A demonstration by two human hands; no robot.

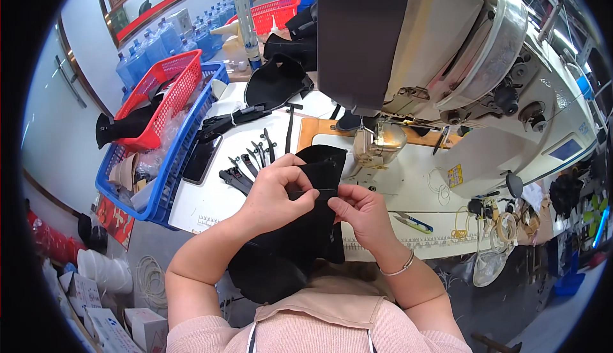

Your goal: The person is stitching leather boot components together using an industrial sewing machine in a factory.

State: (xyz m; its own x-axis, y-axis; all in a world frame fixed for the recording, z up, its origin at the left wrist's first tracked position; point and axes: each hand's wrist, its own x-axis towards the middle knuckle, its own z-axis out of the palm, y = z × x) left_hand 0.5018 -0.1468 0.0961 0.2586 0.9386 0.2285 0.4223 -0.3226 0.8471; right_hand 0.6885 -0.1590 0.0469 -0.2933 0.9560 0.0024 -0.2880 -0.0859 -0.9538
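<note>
Both of my hands grip a black fabric piece [310, 228] in front of the sewing machine [377, 152]. The upper edge of the fabric is folded or layered, and its lower part hangs toward my lap. My left hand [284, 190] pinches it from the left, with thumb and fingers close together. On the right edge, my right hand [364, 209] holds it between thumb and fingers. A thin pale line, perhaps a thread or seam, runs across the fabric between my hands. Several narrow black straps [237, 177] lie left of my left hand.
Thread snips [415, 222] lie to the right on the white table [204, 203]. A phone [203, 159] and bundled black straps [233, 120] are on the left. Beyond the table's left edge, a blue basket [167, 187] carries a red basket [177, 75]. The machine's large head fills the upper right.
</note>
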